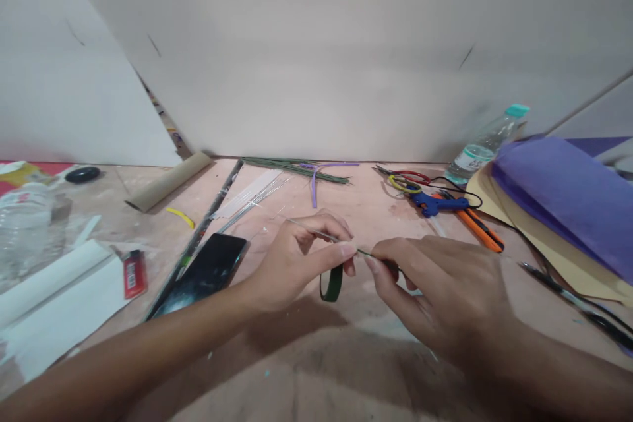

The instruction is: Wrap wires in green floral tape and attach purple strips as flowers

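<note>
Just below the middle of the frame, the left hand (pixel 297 254) pinches a thin floral wire (pixel 316 232) between thumb and forefinger, while the right hand (pixel 435 287) pinches the same wire a little farther along, fingertips nearly touching the left thumb; a loop of dark green floral tape (pixel 332 285) hangs below the left fingers over the worktop (pixel 366 208). The work looks like wrapping tape along the wire, and doing it well would call for keeping the tape taut and slanted, rolling the wire between the left fingers while the right hand guides each turn to overlap the last. Slack would likely leave gaps. A black phone (pixel 205 273) lies at centre left, a red lighter (pixel 134 274) beside it, a blue glue gun (pixel 438 203) and orange-handled pliers (pixel 477 227) at upper right, near purple paper (pixel 564 194).
</note>
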A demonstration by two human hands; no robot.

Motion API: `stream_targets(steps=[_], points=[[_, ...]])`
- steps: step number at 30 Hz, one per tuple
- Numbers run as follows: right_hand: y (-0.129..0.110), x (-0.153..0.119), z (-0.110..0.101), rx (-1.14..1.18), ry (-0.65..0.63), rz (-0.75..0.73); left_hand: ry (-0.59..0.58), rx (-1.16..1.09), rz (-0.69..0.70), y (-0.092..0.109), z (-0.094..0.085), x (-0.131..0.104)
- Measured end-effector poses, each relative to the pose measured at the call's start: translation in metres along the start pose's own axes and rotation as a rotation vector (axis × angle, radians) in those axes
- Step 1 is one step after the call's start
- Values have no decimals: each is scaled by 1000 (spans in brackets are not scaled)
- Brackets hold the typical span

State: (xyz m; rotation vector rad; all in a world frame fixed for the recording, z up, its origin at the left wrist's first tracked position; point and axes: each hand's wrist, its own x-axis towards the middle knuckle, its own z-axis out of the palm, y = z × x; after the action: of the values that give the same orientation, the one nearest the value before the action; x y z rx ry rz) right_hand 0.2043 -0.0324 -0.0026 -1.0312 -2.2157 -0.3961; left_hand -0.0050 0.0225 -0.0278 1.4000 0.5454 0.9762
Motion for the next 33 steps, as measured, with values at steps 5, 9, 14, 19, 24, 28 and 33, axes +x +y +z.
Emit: stream_targets(steps=[5,9,14,19,24,28,33], points=[[0,1,-1,-7,13,-13,-8,-25,-14,2,1,-1],[2,2,-2,0,-11,-13,-33,-32,-33,3,-1,-1],[3,3,-2,22,-28,-7,-45,79,12,7,-6,-1],[1,4,-4,135,-109,61,-60,232,88,10,-11,0],[0,3,-7,170,-138,89,-80,261,109,12,-13,2],[2,2,-7,231,-170,137,-98,245,128,13,-13,4],[4,1,-1,198,-135,100,-37,204,88,13,-8,2]])
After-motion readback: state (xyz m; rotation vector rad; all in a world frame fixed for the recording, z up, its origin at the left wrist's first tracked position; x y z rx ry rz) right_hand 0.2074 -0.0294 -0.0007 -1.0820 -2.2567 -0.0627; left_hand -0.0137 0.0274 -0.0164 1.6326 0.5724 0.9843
